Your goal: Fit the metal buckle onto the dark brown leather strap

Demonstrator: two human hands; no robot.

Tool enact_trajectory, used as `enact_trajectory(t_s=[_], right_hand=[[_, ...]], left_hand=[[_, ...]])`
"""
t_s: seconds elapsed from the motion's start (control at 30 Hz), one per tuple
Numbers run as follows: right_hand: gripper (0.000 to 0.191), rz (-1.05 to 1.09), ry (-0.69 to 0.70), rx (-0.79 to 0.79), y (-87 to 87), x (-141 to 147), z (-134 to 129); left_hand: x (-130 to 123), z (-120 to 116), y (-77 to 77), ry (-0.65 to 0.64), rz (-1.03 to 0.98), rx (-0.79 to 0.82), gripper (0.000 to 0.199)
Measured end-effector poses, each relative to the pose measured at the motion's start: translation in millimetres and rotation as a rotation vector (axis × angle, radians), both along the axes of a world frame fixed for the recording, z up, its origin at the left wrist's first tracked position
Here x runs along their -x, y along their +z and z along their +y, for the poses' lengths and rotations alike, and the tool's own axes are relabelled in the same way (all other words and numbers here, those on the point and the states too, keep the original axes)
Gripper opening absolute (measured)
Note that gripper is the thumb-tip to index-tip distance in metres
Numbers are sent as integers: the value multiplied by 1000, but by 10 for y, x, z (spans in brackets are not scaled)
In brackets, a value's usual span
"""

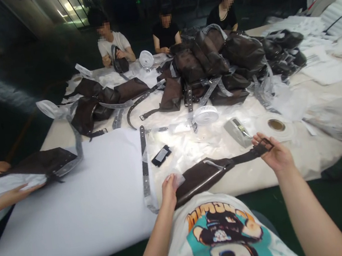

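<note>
Printed white T-shirt (pixel 221 234) lies just behind a dark-brown leather belt bag (pixel 202 180), held across it: left grip (pixel 169 192) pinching clear plastic film (pixel 178 180), right grip (pixel 269 155) pinching black strap buckle (pixel 263 146).

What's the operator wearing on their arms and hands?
Nothing on either: the left hand and right hand are bare, with no gloves, and no watch or bracelet shows on the wrists. The forearms are bare too. The only garment in view is a white T-shirt with a teal, orange and black cartoon print on the chest.
</note>
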State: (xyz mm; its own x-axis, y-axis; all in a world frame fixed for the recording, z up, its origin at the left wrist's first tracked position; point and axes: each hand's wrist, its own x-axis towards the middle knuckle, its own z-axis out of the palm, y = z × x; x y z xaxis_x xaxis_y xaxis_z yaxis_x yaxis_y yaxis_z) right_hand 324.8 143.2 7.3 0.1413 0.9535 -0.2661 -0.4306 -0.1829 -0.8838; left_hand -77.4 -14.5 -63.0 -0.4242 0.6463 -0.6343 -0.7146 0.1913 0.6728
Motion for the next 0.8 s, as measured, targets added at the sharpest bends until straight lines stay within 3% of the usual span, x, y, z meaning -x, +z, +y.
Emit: enact_trajectory(t_s=[0.17,0.3,0.4,0.47,0.53,0.8], right_hand=[[35,-9,117,26,-125,209,-77],[36,-95,124,-134,-53,569,-167],[32,-221,324,-185,7,961,-315],[31,-345,513,-192,23,1192,-414],[31,-468,609,-218,20,1347,-488],[32,-509,642,-239,0,1416,-532]], left_hand=[[-146,127,301,-30,-32,-61,30],[-390,393,602,-98,-117,-162,26],[-571,654,743,-101,-193,-196,21],[-660,801,784,-94,-214,-201,18],[-712,903,792,-65,-214,-220,15],[-768,984,773,80,-183,-245,5]])
